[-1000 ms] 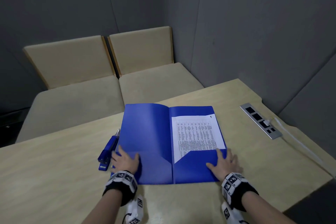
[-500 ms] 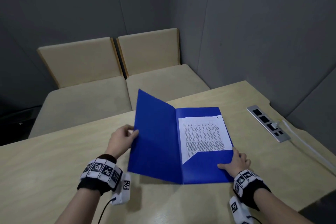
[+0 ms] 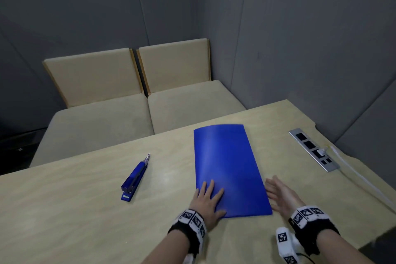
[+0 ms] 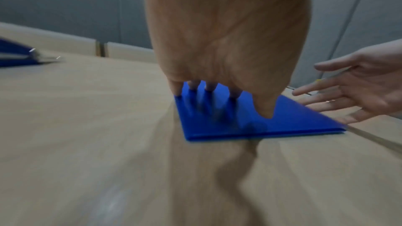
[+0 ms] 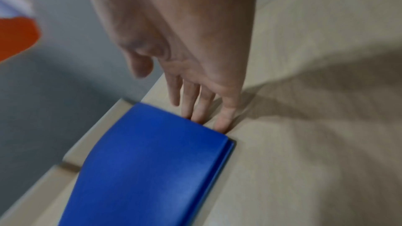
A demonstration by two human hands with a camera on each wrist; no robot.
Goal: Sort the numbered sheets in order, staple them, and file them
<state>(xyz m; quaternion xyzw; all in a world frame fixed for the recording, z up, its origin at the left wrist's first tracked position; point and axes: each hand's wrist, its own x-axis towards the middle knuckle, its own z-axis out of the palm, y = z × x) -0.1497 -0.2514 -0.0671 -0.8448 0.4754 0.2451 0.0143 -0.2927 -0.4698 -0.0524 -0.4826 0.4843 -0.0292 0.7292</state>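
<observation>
Now that its cover has swung over the sheets, the folder (image 3: 229,169) lies closed at lower centre on the desk (image 3: 85,210). Left hand (image 3: 206,201) presses flat on its near corner; right hand (image 3: 280,194), fingers spread, holds nothing beside it. Filing looks done.

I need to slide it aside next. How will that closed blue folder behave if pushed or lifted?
The blue folder looks thin and glossy, so it should slide easily on the table. Its far end bows upward, so it is probably floppy and would sag if lifted by one edge.
</observation>
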